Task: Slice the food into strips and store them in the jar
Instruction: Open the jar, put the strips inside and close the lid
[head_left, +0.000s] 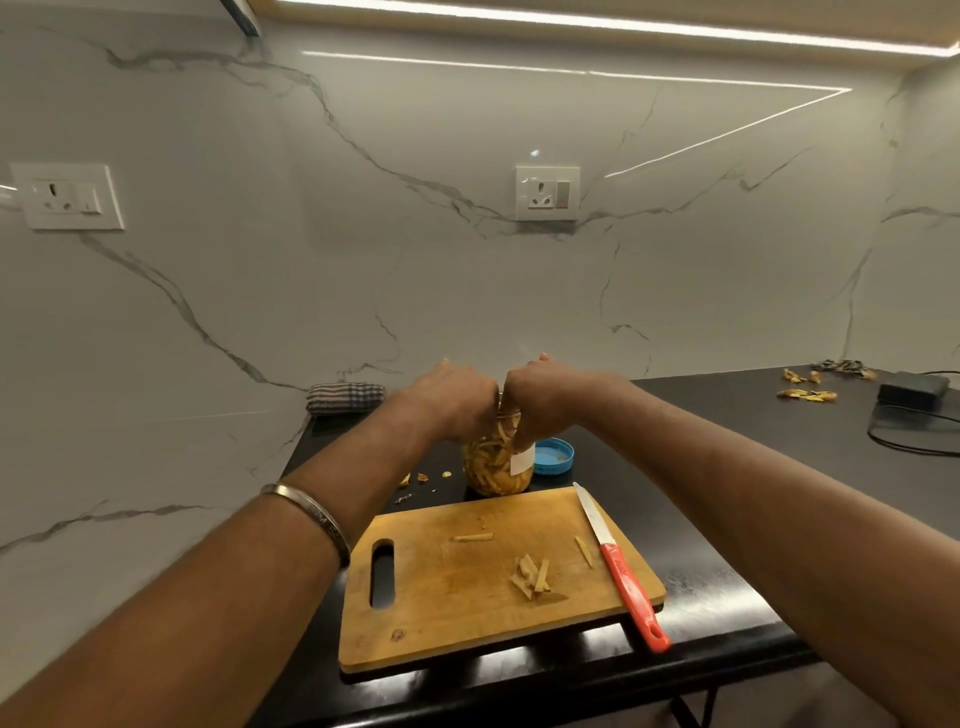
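1. From the head view, we see a black countertop (727, 467) set against a white marble-veined wall with two socket plates; a folded checked cloth (345, 397) lies at the back, and a dark box with a cable (911, 387) sits far right, near scattered peel scraps (808, 395).

2. The glass jar (498, 467) stands just behind the wooden cutting board (467, 613), already well filled with yellow strips. Its blue lid (553, 456) lies upturned just beside it on the right.

3. Both hands meet at the jar's mouth. Our left hand (457, 400) curls around the upper part of the jar, steadying it. Our right hand (535, 400) is bunched over the opening with fingers pointing down into it; we judge it is feeding or pressing strips in, but whether it pinches any we cannot tell, since the fingertips are hidden.

4. A small heap of cut strips (532, 577) rests on the board, with two loose ones nearby. The red-handled knife (621, 566) lies along the board's right edge, untouched.

5. We judge slicing is finished and the storing step is under way, nearly done. The next move calls for the right hand to leave the jar, gather the remaining strips off the board and drop them in, while the left hand braces the jar; then the lid goes on.
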